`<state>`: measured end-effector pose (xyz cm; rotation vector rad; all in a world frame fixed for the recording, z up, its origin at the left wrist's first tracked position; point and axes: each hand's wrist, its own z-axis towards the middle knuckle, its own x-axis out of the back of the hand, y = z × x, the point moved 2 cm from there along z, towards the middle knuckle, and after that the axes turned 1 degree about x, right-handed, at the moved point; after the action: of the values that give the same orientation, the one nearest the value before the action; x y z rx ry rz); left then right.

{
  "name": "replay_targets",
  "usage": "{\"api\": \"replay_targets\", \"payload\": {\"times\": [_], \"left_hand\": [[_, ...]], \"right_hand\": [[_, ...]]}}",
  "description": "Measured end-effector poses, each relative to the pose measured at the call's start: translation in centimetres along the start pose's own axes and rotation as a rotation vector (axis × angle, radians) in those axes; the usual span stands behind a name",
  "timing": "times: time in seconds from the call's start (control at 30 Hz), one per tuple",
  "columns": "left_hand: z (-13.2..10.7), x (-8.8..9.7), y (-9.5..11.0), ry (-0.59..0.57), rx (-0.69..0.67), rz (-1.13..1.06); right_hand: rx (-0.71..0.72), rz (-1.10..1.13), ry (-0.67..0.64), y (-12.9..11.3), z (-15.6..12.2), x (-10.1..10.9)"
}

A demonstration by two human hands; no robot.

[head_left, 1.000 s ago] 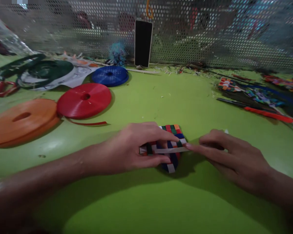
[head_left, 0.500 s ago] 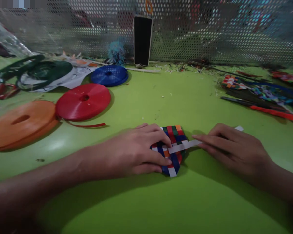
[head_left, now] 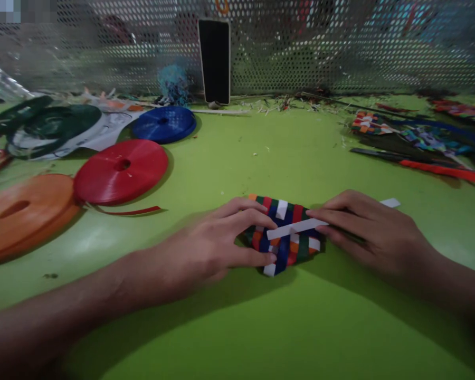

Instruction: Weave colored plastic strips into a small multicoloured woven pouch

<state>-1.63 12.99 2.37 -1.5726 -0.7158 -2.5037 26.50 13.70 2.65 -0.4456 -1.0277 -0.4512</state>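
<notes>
A small woven piece [head_left: 287,253] of red, blue, green, orange and white strips lies on the green table [head_left: 229,327]. My left hand [head_left: 221,240] grips its left side, thumb on the near part and fingers over the far part. My right hand [head_left: 374,232] pinches a white strip [head_left: 291,228] between thumb and fingers. One end of that strip lies across the top of the weave, close to my left fingertips; the other end sticks out behind my right hand. Whether the strip end is tucked into the weave, I cannot tell.
Coiled rolls of orange [head_left: 39,211], red [head_left: 122,171], blue [head_left: 164,124] and green strip [head_left: 55,124] lie on the left. A phone [head_left: 215,62] leans against a perforated metal panel [head_left: 285,53]. Scissors with red handles [head_left: 443,170] and woven pieces [head_left: 370,122] lie at right.
The woven piece has turned in my left hand, showing more of its right side. My right hand has shifted slightly left, bringing the white strip further over the weave. The camera view has shifted.
</notes>
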Motion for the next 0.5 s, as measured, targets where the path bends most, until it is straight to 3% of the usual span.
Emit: {"api": "replay_targets", "payload": {"times": [0.1,0.27,0.5], "left_hand": [[-0.1,0.1,0.3,0.0,-0.002,-0.024],[0.0,0.0,1.0,0.119,-0.021,-0.045],[0.3,-0.5,1.2,0.046,-0.007,0.123]], "right_hand": [[-0.024,-0.004,0.01,0.0,0.0,0.1],[-0.07,-0.012,0.035,-0.1,0.2,0.4],[-0.098,-0.017,0.074,-0.1,0.0,0.4]]}}
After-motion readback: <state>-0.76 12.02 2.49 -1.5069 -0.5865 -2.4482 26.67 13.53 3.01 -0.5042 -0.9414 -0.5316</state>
